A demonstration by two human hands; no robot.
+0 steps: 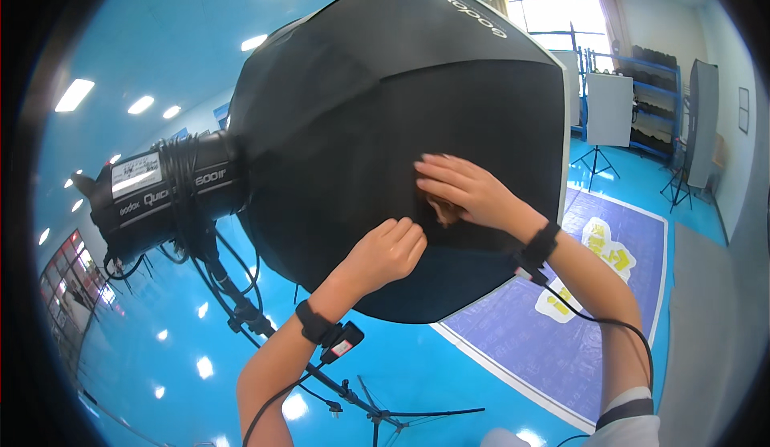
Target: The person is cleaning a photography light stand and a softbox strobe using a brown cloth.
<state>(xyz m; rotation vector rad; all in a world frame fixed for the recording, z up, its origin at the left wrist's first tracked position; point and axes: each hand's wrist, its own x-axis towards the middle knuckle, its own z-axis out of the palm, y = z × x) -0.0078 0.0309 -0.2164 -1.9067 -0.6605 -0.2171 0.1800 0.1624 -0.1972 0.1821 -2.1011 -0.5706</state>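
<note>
A large black softbox with a pale front rim fills the middle of the view. It is joined to a black studio flash head at its left. My left hand is closed in a fist-like pinch against the lower part of the fabric; whatever lies between its fingers is hidden. Just above and to the right, my right hand rests on the same black side with its fingers stretched out. Its thumb is in shadow beneath the palm. Both wrists wear black straps with small cabled devices.
A coiled black cable wraps the flash head, which sits on a light stand with spread legs on the glossy blue floor. At right lies a purple mat. Farther back are other softboxes on stands and a blue shelf rack.
</note>
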